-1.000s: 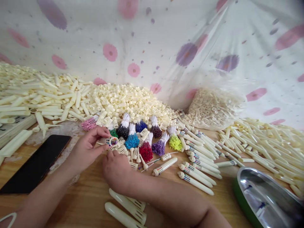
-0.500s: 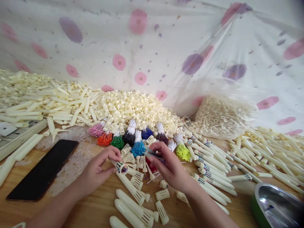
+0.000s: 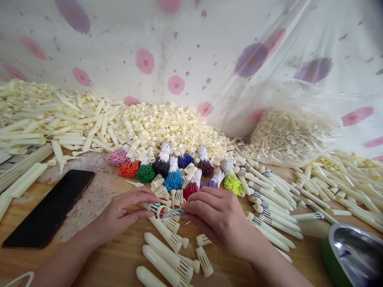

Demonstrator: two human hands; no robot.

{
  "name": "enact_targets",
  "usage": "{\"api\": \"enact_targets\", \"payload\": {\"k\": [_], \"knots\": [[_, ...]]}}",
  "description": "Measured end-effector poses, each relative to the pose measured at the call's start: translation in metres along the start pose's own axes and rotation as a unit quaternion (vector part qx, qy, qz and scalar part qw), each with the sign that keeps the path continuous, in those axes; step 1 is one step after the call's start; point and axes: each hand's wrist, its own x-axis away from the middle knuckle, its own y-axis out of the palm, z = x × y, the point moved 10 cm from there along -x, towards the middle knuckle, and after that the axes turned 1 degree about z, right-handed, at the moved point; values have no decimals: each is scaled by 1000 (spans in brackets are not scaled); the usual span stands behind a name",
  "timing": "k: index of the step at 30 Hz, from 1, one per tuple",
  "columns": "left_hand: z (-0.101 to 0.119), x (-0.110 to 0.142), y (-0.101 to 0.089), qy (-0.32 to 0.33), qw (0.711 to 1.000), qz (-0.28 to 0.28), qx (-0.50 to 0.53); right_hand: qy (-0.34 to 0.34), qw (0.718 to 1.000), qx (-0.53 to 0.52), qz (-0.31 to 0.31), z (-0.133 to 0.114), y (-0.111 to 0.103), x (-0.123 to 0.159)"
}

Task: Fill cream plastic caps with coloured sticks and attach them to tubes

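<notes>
My left hand [image 3: 121, 215] pinches a cream pen barrel [image 3: 153, 208] with coloured stripes, its open end facing right. My right hand [image 3: 216, 217] holds a thin blue refill [image 3: 175, 213] whose tip sits at the mouth of that barrel. Just behind the hands lie bundles of coloured refills [image 3: 173, 175]: pink, orange, green, black, blue, red, purple, yellow-green. Loose cream pen parts [image 3: 170, 255] lie on the wood in front of my hands.
A black phone [image 3: 48, 207] lies at the left. Heaps of cream barrels [image 3: 54, 119] and slotted caps [image 3: 167, 127] fill the back. A clear bag of small parts [image 3: 284, 137] sits at the right. Assembled pens [image 3: 269, 195] lie right of the hands. A green-rimmed metal bowl [image 3: 350, 255] is at bottom right.
My right hand went from resting on the table to picking a blue refill from the bundles, then brought it down and left to the barrel's mouth. The left hand lowered the barrel slightly.
</notes>
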Motion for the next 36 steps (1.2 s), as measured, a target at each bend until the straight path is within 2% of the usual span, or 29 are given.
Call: {"api": "enact_targets", "payload": {"k": [9,15,27,31,34,36], "knots": [[-3,-3,4,-41,999,-13,1,10,1000,-5,-16,2,6,1],[-5,-2,7,-67,997,-33,2,15,1000,-12,-5,2,2,2],[5,-2,22,-39,993,-90,71,20,999,-32,17,2,-2,1],[-3,-1,19,-69,993,-63,79,40,998,-34,16,8,-2,2],[-17,2,11,-118,991,-8,70,61,997,-41,14,17,-5,4],[-24,5,6,-142,986,26,81,101,994,-45,9,28,-6,6]]}}
